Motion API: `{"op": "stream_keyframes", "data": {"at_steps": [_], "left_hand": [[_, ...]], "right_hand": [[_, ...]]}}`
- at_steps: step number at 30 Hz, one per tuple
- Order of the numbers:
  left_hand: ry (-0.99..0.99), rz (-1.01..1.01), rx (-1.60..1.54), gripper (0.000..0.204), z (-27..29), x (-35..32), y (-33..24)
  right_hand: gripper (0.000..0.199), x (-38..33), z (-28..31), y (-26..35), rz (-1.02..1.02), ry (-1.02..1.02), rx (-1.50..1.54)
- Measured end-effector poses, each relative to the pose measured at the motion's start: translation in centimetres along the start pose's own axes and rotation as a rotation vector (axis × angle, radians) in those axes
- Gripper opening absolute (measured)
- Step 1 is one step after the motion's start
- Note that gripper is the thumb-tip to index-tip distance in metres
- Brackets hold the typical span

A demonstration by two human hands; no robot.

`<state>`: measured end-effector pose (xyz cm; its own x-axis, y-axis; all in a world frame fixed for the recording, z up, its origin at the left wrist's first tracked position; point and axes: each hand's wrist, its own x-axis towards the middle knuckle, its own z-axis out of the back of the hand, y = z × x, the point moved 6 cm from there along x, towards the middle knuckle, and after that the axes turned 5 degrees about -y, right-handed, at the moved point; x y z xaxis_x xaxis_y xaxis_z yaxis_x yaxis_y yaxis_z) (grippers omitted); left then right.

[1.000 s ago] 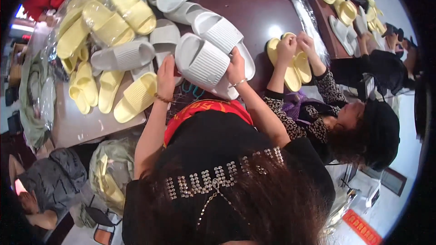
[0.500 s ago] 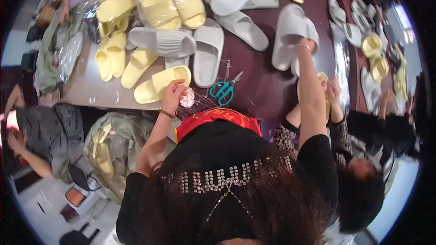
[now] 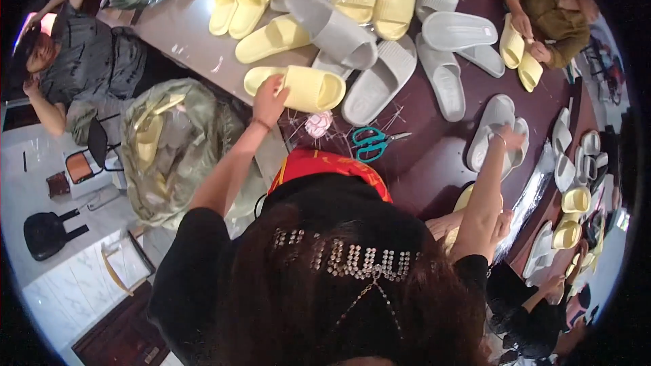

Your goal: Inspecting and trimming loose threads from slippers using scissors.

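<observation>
My left hand (image 3: 269, 99) fingers clamped on a yellow slipper (image 3: 298, 88), my right hand (image 3: 510, 139) fingers together on grey slippers (image 3: 494, 129) at three o'clock, teal scissors (image 3: 369, 142) between

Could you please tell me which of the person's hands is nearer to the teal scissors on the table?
Left. The left hand grips a yellow slipper up and left of the teal scissors; the right hand rests on grey slippers farther to their right.

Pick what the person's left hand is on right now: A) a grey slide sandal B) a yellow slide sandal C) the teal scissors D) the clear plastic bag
B: the left hand rests on the heel end of a yellow slide sandal at the table edge, while the teal scissors lie apart, untouched.
</observation>
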<state>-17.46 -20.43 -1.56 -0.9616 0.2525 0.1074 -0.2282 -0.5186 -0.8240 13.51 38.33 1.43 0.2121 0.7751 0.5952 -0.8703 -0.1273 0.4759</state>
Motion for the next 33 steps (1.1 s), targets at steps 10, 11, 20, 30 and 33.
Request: {"op": "stream_keyframes", "data": {"at_steps": [10, 11, 20, 30, 33], "left_hand": [[0.064, 0.098, -0.217, 0.066, -2.3, 2.7, 2.9], [0.028, 0.064, -0.207, 0.067, -2.0, 3.0, 3.2], [0.265, 0.657, -0.728, 0.062, -4.8, 9.6, 4.5], [0.064, 0.448, -0.43, 0.037, 3.9, 11.4, 9.2], [-0.234, 0.475, -0.652, 0.038, 10.4, 10.7, 5.5]], "right_hand": [[0.048, -30.1, 6.7, 22.1, -0.068, 1.461, 0.879], [0.048, -31.2, 6.9, 23.0, -0.062, 1.458, 0.879], [0.036, -29.2, 4.7, 30.1, 0.045, 1.39, 0.666], [0.045, -29.8, 4.8, 28.7, -0.151, 1.499, 0.969], [0.057, -30.2, 5.4, 27.9, -0.146, 1.506, 1.016]]}}
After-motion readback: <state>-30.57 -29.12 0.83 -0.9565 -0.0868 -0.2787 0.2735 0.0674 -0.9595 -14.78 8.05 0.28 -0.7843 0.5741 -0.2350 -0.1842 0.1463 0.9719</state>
